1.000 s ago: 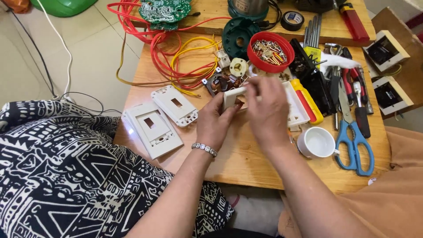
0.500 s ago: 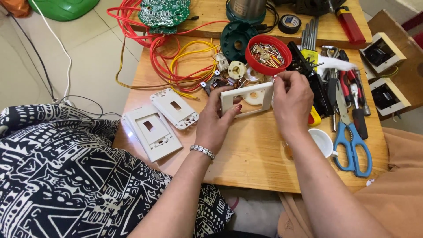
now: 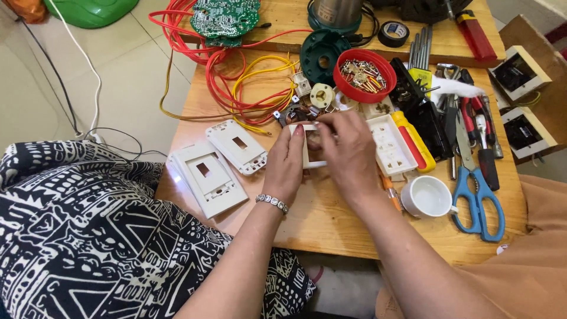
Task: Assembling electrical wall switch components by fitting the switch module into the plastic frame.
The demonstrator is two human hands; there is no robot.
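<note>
Both of my hands hold a small white socket frame [image 3: 308, 155] just above the wooden table [image 3: 331, 218]. My left hand [image 3: 286, 165], with a beaded bracelet at the wrist, grips its left edge. My right hand [image 3: 349, 155] covers its right side, fingers curled over the frame. Much of the frame is hidden behind my fingers. Two white cover plates [image 3: 208, 176] [image 3: 237, 146] lie flat to the left of my hands. A white socket body [image 3: 391, 143] lies just right of my right hand.
Red and yellow wires [image 3: 236, 94] coil at the back left. A red bowl of screws [image 3: 364, 74], a green round part [image 3: 323, 56], screwdrivers, pliers, blue scissors [image 3: 479, 198] and a white cup [image 3: 429, 197] crowd the right side. A green circuit board [image 3: 224, 16] sits behind.
My hands have come down and toward me with the white frame. My right hand has closed over its right side, hiding more of it.
</note>
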